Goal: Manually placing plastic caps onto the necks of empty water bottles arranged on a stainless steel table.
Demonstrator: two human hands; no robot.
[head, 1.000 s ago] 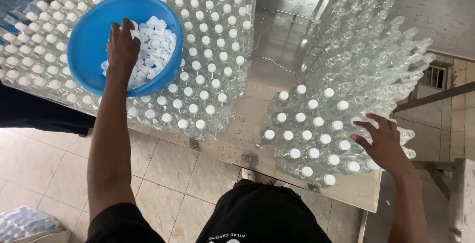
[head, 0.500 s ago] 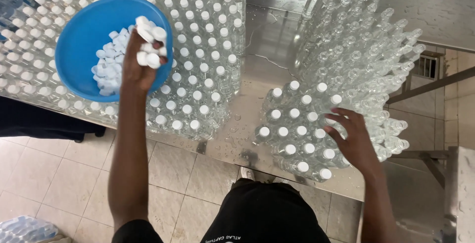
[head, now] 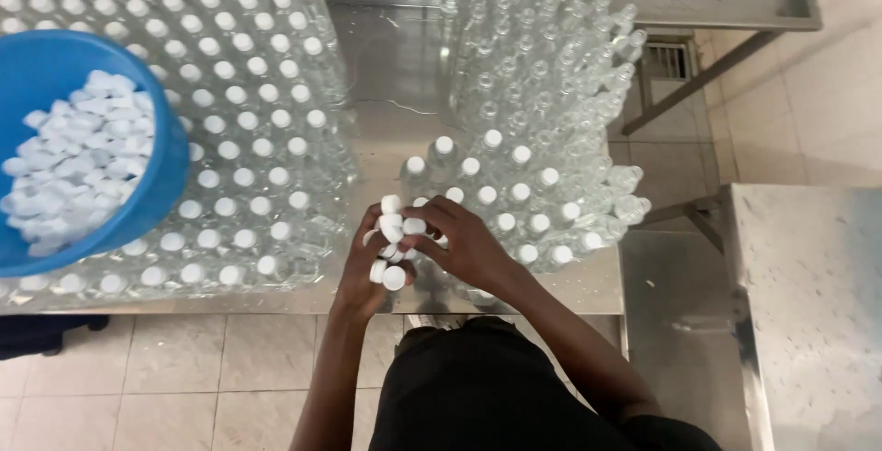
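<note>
My left hand (head: 367, 272) holds a handful of white bottle caps (head: 393, 229) near the table's front edge. My right hand (head: 464, 244) meets it, fingers pinching at one cap from the handful. Both hands hover beside a cluster of clear plastic bottles (head: 542, 111); its near rows wear white caps, its far rows stand uncapped. A blue bowl (head: 152, 189) with many loose white caps rests on top of a large block of capped bottles (head: 248, 120) at the left.
The bottles stand on a steel table (head: 395, 93). Another steel surface (head: 813, 295) lies at the right, lower down. Tiled floor (head: 184, 377) shows below the table edge. My dark shirt fills the bottom centre.
My left hand left the blue bowl with a handful of caps and came to the table's front. My right hand moved off the right bottle cluster to meet it.
</note>
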